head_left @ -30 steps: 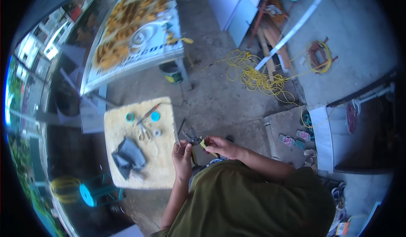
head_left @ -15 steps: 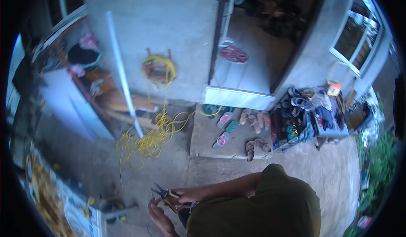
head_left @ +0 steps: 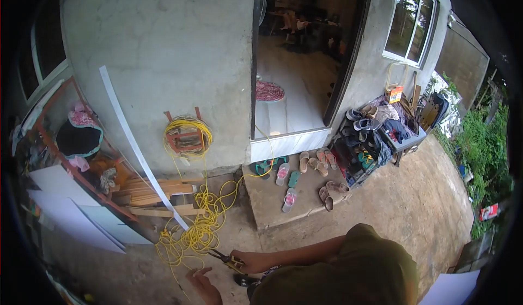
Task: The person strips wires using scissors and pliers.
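Observation:
My right hand (head_left: pixel 249 261) is closed round the handles of dark-jawed pliers (head_left: pixel 223 257), whose jaws point up and left. Just below and left of the pliers is my left hand (head_left: pixel 202 281), its fingers apart and holding nothing visible. A tangled heap of yellow cord (head_left: pixel 204 220) lies on the ground beyond both hands. More of the cord hangs in a coil (head_left: pixel 188 136) on a red bracket on the wall.
A concrete step (head_left: pixel 272 199) bears several sandals beneath an open doorway. A white strip (head_left: pixel 136 147) leans on the wall by wood planks (head_left: pixel 152 190) and pale panels (head_left: pixel 71 207). A shoe rack (head_left: pixel 354 158) stands to the right.
The view has turned, bringing more of the right side and the doorway's interior into sight. My right hand still grips the pliers, and my left hand stays near them.

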Demonstrator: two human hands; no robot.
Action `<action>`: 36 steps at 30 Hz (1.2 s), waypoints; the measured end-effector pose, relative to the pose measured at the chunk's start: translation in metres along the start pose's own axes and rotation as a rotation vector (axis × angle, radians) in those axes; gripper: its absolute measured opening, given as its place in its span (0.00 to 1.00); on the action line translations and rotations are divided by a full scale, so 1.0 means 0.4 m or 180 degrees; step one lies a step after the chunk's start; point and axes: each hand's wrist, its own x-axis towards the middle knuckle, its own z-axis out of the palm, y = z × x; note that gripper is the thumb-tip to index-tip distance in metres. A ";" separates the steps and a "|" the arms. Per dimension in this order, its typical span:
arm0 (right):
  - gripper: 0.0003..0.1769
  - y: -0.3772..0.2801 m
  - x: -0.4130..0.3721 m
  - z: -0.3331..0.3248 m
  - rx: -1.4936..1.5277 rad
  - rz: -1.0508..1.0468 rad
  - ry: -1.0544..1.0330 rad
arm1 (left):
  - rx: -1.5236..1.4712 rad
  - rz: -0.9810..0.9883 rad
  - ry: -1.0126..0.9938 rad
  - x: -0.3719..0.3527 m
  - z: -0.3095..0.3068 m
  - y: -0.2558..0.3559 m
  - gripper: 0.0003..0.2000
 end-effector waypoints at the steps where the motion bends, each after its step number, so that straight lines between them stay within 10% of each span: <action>1: 0.31 -0.040 0.010 -0.005 0.0003 0.0063 0.0056 | 0.0284 0.0178 -0.0113 0.041 -0.040 -0.001 0.19; 4: 0.31 -0.056 0.060 -0.011 -0.0171 0.0020 0.0225 | 0.0804 -0.1090 -0.1091 0.143 -0.151 0.056 0.22; 7: 0.30 -0.095 0.079 -0.024 -0.0271 -0.0312 0.0465 | -0.1323 -0.1360 0.0532 0.158 -0.065 -0.007 0.15; 9: 0.30 -0.091 0.112 -0.052 -0.0151 0.0259 0.0044 | -0.1311 -0.1610 0.0455 0.186 -0.083 0.061 0.14; 10: 0.29 -0.106 0.118 -0.058 -0.0353 -0.0751 0.0397 | -0.1298 -0.1579 0.0424 0.201 -0.085 0.094 0.13; 12: 0.27 -0.178 0.124 -0.091 -0.0447 -0.0175 0.0150 | -0.1399 -0.1420 0.0791 0.209 -0.059 0.132 0.11; 16: 0.29 -0.178 0.142 -0.118 0.0045 -0.1155 -0.0238 | -0.1852 -0.1572 0.1472 0.187 -0.006 0.203 0.05; 23: 0.24 -0.087 0.136 -0.187 0.0841 -0.0416 -0.2337 | -0.1413 -0.2015 0.2651 0.058 0.132 0.358 0.05; 30: 0.18 -0.179 0.169 -0.247 0.0275 -0.0474 -0.3141 | -0.1095 -0.2496 0.3327 0.106 0.176 0.498 0.06; 36: 0.16 -0.078 -0.102 -0.161 0.0228 -0.0522 -0.3718 | -0.0967 -0.1872 0.4166 -0.212 0.300 0.654 0.07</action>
